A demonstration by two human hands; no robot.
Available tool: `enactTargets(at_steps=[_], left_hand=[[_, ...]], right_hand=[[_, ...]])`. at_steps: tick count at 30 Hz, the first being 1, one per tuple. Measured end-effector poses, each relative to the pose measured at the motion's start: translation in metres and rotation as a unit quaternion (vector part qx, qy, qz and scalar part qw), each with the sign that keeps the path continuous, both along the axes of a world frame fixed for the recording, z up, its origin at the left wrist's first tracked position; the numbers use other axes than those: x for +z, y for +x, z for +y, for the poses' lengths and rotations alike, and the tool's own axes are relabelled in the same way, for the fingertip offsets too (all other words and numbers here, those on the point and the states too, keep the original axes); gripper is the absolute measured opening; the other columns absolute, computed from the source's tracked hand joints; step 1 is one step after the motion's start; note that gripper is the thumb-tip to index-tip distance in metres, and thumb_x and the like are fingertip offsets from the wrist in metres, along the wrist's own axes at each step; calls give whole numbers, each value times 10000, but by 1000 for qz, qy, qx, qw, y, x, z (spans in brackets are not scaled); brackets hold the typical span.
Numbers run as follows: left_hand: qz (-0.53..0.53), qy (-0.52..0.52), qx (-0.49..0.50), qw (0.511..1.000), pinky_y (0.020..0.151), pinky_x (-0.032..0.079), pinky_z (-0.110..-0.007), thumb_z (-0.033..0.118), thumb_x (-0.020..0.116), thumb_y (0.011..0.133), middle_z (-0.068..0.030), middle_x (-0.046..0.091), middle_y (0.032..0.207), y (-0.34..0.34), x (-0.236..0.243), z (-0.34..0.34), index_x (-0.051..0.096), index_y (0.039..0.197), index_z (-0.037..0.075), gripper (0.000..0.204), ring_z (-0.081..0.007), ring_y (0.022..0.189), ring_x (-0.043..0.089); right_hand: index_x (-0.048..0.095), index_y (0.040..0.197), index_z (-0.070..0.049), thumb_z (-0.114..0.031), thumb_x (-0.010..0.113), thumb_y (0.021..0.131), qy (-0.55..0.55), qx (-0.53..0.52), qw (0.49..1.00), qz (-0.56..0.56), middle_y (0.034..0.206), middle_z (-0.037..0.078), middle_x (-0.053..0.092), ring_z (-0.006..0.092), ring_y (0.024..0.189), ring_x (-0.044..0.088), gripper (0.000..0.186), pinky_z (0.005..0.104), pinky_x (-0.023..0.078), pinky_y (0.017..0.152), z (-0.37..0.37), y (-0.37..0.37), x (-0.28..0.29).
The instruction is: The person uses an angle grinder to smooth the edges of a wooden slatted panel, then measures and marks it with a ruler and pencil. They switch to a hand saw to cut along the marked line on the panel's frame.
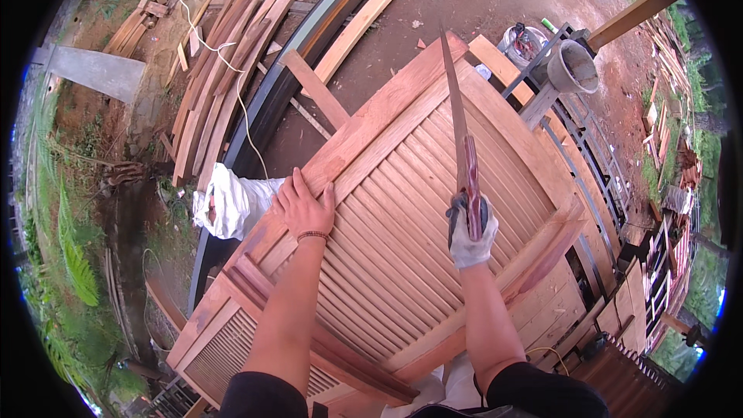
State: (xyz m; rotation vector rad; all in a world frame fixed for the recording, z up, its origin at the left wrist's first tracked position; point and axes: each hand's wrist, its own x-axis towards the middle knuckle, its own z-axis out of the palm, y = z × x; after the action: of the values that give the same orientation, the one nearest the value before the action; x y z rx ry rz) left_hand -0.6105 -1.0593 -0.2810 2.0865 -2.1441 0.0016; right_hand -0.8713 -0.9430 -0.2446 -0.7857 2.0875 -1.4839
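Observation:
A louvered wooden door panel (402,209) lies slanted in front of me, its slats framed by wide boards. My left hand (306,205), bare with a dark bracelet at the wrist, rests with its fingers stretched over the panel's left frame board. In my right hand (470,231), which wears a grey-white glove, is a handsaw (457,108) with a glossy reddish-brown handle. The fingers are wrapped round that handle. Its long narrow blade points away from me, over the slats toward the frame's far corner. I cannot tell whether the blade touches the wood.
Beside my left hand is a white sack (240,201). Long boards (232,70) are stacked at the far left, near a dark metal beam (271,108). A pale cable (246,108) runs down past them. Two buckets stand far right, one a grey bucket (573,70).

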Motion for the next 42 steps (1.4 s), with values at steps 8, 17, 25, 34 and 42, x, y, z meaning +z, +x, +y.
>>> enactTargets(at_steps=[8, 17, 25, 34, 42], left_hand=[[-5, 2, -9, 1000, 1134, 216, -536, 531, 593, 872, -162, 469, 1359, -9, -5, 4, 397, 1458, 73, 769, -319, 1314, 406], [4, -17, -27, 999, 1127, 220, -529, 527, 593, 870, -168, 479, 1343, -22, 0, -2, 418, 1443, 60, 759, -326, 1293, 416], [-21, -4, 0, 1000, 1121, 220, -522, 523, 588, 875, -169, 476, 1349, 1, 0, 2, 410, 1448, 61, 757, -324, 1287, 417], [0, -18, -22, 1000, 1124, 219, -533, 506, 604, 870, -167, 480, 1334, -12, -2, 0, 410, 1447, 70, 749, -326, 1288, 417], [10, -1, -22, 1000, 1135, 213, -538, 513, 604, 864, -169, 478, 1339, -18, 3, 2, 417, 1438, 56, 758, -330, 1293, 415]], right_hand=[[664, 902, -43, -218, 680, 876, 24, 8, 1000, 14, 750, 186, 677, 374, 708, 669, 178, 457, 510, 653, -92, -55, 7], [645, 904, -27, -284, 624, 909, 37, 5, 994, 98, 776, 208, 664, 427, 756, 629, 258, 456, 493, 704, -137, -87, 1], [653, 1000, 11, -69, 607, 917, -6, 41, 992, 122, 784, 97, 670, 142, 634, 645, 125, 263, 533, 569, 30, 12, -2], [670, 892, -38, -281, 640, 889, 33, 11, 998, 52, 763, 193, 675, 395, 722, 644, 245, 454, 509, 698, -98, -60, 3], [669, 882, -28, -282, 616, 906, 22, -11, 999, 26, 758, 187, 670, 354, 707, 636, 260, 438, 502, 673, -117, -76, 9]])
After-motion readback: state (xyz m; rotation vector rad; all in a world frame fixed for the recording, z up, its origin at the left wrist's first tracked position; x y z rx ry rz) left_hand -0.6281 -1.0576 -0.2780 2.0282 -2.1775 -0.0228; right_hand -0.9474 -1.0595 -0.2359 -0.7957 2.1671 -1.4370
